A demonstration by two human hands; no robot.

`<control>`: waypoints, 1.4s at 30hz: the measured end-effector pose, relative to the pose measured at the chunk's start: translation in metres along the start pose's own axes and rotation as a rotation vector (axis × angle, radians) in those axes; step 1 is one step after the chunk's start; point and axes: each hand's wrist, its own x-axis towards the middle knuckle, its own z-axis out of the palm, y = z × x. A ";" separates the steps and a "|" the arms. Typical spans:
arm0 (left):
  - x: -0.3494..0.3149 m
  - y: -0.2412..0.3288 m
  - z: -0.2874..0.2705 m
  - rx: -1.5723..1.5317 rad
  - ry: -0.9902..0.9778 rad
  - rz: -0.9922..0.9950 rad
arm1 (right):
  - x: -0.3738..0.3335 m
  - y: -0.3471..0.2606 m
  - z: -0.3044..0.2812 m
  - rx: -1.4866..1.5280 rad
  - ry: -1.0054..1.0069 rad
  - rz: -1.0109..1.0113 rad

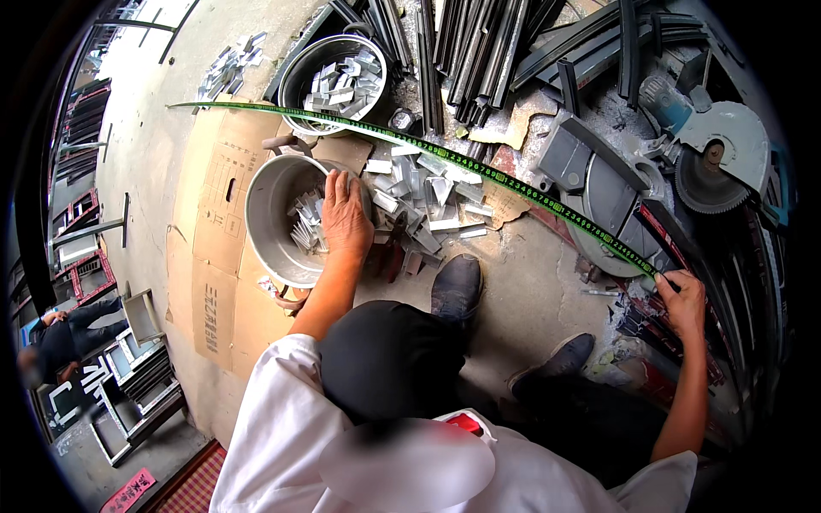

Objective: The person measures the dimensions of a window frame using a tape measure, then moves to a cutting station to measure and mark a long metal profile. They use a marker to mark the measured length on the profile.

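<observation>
- Here's the right hand [682, 303], out on the right side, thumb and fingers pinched on the near end of a green-and-black tape measure [445, 154].
- And what a stretch: the tape measure runs slantwise across the scene, from that pinch to its tip at the far left, passing over the near side of the far pot [295, 64]; whether they touch, I can't tell.
- Over to the left hand [346, 218], fingers close together at the right rim of the near pot [267, 256]; gripping or merely resting, I cannot tell.
- Inside the near pot, a heap of small silver metal pieces [308, 227]; the far pot carries more of the same kind.
- Under the near pot lies flattened cardboard [214, 231].
- Just right of that pot, a loose pile of metal offcuts [432, 192], with a red-handled tool [396, 248] at its near left side.
- Far right, a cutting saw [727, 141] with its round toothed blade; long dark bars [479, 60] bunch at the far side.
- Away left, another person [81, 329] beside stacked frames [137, 398].
</observation>
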 end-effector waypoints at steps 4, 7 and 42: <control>-0.041 -0.041 0.000 0.082 -0.072 -0.068 | -0.023 -0.004 -0.009 -0.067 -0.011 0.008; -0.059 -0.052 -0.009 0.082 -0.056 -0.087 | -0.030 -0.012 -0.007 -0.051 0.022 0.008; 0.065 -0.056 0.093 -1.675 0.000 -1.333 | -0.010 -0.042 -0.027 -0.030 0.147 0.049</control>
